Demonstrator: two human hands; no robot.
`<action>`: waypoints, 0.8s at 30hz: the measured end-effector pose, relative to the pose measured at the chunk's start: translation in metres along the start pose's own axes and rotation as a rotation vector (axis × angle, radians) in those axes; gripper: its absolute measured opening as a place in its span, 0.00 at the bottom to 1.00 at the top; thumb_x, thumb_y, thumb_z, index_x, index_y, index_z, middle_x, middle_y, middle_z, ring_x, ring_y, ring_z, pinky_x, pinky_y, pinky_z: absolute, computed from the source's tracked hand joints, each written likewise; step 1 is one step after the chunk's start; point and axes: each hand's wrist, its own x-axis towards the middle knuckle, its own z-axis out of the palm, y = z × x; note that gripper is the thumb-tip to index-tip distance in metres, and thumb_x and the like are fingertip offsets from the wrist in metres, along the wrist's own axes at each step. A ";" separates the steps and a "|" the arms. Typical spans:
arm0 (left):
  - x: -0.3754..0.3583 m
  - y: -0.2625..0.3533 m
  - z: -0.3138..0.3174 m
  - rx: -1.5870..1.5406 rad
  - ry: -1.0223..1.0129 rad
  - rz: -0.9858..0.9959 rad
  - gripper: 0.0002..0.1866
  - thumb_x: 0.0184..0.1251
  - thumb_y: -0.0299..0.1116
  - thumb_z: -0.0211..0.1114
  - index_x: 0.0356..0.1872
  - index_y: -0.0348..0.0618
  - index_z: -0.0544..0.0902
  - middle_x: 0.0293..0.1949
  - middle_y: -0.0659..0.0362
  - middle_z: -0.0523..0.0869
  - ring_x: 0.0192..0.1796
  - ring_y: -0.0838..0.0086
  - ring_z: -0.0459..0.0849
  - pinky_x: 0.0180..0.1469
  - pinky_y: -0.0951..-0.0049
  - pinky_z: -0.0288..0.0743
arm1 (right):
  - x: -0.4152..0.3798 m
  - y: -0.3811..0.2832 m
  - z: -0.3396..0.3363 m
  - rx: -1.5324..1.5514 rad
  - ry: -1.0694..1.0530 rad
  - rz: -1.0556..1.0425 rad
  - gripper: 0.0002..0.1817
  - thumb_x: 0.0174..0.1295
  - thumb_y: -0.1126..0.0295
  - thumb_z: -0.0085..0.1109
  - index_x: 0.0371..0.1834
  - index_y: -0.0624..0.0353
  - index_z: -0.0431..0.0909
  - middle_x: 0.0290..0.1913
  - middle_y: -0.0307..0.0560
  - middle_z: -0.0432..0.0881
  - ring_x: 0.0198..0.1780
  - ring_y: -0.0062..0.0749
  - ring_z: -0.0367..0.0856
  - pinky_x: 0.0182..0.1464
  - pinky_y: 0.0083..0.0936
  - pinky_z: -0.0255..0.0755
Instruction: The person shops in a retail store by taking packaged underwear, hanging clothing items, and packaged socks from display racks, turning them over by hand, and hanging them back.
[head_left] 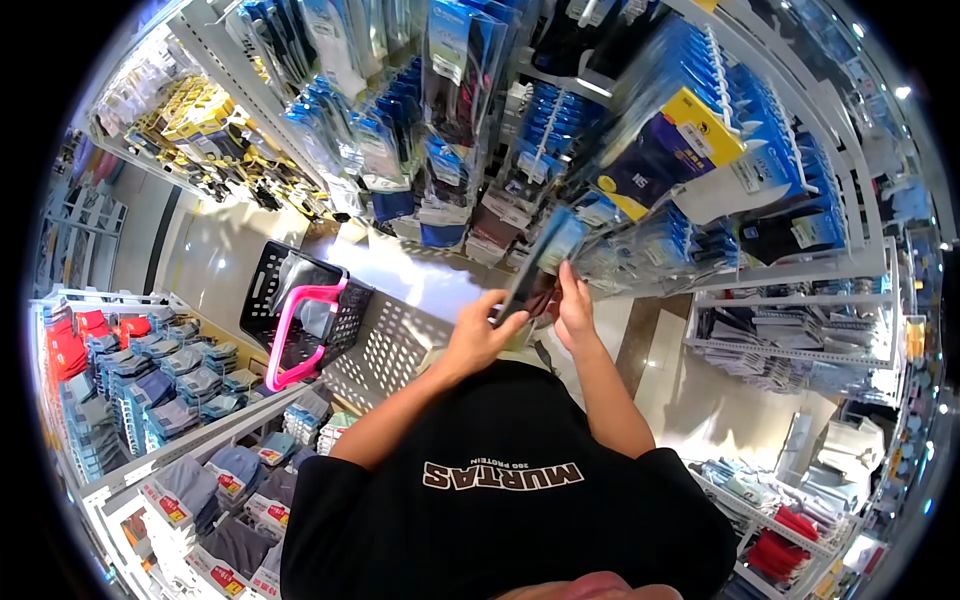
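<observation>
In front of my chest I hold a flat plastic packet (546,262) with a blue top and dark contents, tilted and slightly blurred. My left hand (478,338) is closed on its lower left edge, thumb and fingers gripping it. On the other side, the fingers of my right hand (573,308) close against the packet's right edge. The packet's face is turned partly away, so its print cannot be read. Just beyond it hang several similar blue-topped packets (552,120) on rack hooks.
A black shopping basket (345,308) with a pink handle stands on the floor at left, with plastic-wrapped goods inside. A yellow-and-purple package (672,150) hangs at upper right. Folded-goods shelves (180,375) flank me at left, and a white rack (795,335) stands at right.
</observation>
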 end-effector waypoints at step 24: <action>-0.033 -0.087 -0.022 -0.114 0.034 -0.186 0.12 0.67 0.36 0.65 0.40 0.34 0.82 0.28 0.58 0.83 0.29 0.77 0.79 0.34 0.74 0.75 | 0.050 -0.048 0.002 -0.689 0.004 -0.601 0.21 0.69 0.58 0.60 0.24 0.58 0.65 0.23 0.32 0.60 0.28 0.18 0.55 0.30 0.23 0.53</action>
